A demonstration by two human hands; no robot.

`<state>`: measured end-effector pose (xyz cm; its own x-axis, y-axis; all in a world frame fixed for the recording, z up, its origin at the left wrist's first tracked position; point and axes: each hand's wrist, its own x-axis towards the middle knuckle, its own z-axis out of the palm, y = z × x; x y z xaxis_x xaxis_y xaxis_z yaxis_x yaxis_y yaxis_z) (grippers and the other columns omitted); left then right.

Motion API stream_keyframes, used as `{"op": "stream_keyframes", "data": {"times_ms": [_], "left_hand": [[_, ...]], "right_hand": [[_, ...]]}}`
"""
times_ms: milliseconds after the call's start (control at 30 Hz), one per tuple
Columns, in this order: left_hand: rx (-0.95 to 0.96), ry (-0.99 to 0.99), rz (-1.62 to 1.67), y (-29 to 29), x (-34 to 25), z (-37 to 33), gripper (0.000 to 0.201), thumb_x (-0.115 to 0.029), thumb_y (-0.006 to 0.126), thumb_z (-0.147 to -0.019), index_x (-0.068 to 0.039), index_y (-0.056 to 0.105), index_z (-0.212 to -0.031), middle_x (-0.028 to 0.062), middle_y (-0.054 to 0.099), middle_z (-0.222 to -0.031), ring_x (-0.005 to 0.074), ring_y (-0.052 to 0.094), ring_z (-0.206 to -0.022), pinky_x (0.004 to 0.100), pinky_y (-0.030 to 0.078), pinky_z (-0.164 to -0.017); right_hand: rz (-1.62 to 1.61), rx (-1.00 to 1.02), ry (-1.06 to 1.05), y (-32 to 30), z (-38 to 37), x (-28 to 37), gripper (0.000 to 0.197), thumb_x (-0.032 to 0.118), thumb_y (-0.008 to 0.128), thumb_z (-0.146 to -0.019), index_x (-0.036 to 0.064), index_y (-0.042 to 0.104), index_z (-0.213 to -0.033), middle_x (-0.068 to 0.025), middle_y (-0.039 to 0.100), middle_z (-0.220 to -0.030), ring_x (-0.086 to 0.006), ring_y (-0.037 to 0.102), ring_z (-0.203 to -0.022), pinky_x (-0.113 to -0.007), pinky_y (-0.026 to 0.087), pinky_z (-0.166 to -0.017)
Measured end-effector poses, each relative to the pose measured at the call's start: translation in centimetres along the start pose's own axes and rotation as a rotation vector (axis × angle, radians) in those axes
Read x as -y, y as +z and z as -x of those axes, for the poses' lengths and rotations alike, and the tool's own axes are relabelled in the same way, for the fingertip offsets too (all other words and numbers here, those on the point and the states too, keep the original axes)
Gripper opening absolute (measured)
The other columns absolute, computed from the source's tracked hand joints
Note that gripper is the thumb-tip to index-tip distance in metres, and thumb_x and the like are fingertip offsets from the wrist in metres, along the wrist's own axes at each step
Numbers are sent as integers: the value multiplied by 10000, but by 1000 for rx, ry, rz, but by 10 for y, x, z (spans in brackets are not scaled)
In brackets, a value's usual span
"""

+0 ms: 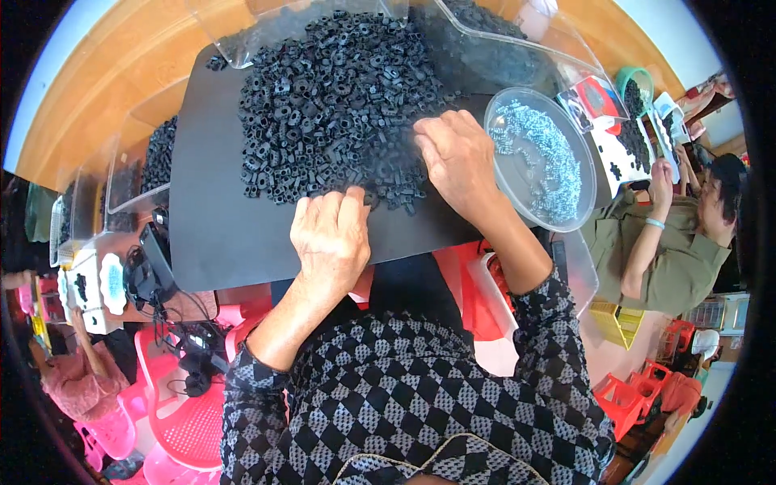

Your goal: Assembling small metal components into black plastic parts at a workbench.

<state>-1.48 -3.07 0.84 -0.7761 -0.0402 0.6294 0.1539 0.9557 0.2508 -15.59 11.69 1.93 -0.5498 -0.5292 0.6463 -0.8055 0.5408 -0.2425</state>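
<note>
A wide heap of small black plastic parts [331,105] covers much of the black mat [218,234] in front of me. At the heap's near edge is my left hand [331,241], its fingers curled and pressed together. My right hand [459,158] is closed too, at the heap's right edge, with thumb and fingertips bunched. Whatever either hand pinches is hidden or too small to name. Just beyond my right hand sits a round clear plastic tub [517,176] with many tiny shiny pieces in it.
Clear bins [485,34] of black parts stand behind the heap, and another bin [137,192] is at the left. At the right a co-worker [671,250] handles black parts beside a green bowl [634,78]. A pink chair [190,416] and cables [174,311] are at lower left.
</note>
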Motion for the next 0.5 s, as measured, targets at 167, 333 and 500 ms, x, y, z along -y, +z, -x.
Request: {"op": "stream_keyframes", "data": {"times_ms": [167, 333, 500], "left_hand": [[-45, 7, 90, 1, -3, 1, 256, -7, 703, -668, -11, 593, -899, 81, 532, -704, 251, 520, -614, 351, 398, -578], [-49, -13, 135, 2, -3, 2, 234, -15, 707, -676, -10, 598, -883, 76, 540, -694, 250, 523, -607, 348, 401, -580], [-62, -19, 187, 1, -2, 1, 246, -27, 691, -668, -16, 590, -892, 78, 518, -696, 252, 515, -620, 352, 397, -593]], "right_hand": [[3, -14, -24, 11, -13, -5, 145, 58, 672, -695, 65, 624, -832, -99, 533, -744, -283, 523, -756, -393, 433, -632], [107, 124, -7, 24, -33, -5, 138, 102, 672, -705, 41, 617, -815, -145, 559, -777, -316, 534, -792, -423, 448, -677], [135, 176, -48, 28, -33, -13, 120, 112, 676, -709, 27, 610, -764, -144, 563, -772, -311, 532, -786, -416, 450, -682]]}}
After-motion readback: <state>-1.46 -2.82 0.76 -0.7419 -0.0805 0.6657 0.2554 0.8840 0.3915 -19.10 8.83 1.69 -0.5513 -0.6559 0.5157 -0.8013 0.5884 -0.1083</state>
